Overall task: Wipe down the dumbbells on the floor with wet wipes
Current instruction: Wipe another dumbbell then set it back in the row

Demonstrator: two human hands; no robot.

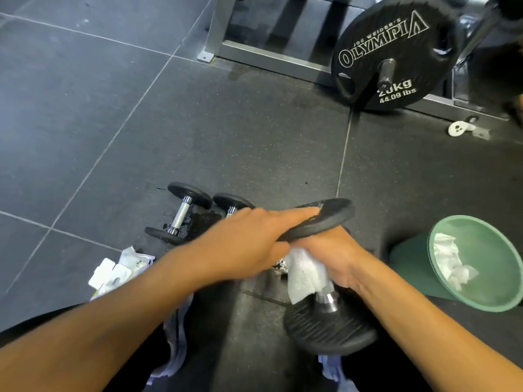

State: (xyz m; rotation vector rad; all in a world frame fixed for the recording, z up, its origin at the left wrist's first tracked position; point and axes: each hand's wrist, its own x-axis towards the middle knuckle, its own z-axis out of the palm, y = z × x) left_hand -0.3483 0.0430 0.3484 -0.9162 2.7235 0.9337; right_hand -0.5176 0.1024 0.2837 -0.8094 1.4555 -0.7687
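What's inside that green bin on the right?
Crumpled white wipes lie inside the green bin, resting against its inner wall. Whatever sits beneath the wipes is covered and cannot be seen.

The left hand [246, 239] and right hand [336, 258] are bare, like both forearms [113, 329]. Black clothing [376, 374] covers the 2 legs, edged by pale lilac-white fabric [177, 335].

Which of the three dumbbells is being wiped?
The rightmost dumbbell: the right hand grips its handle through a white wipe; the other two lie aside.
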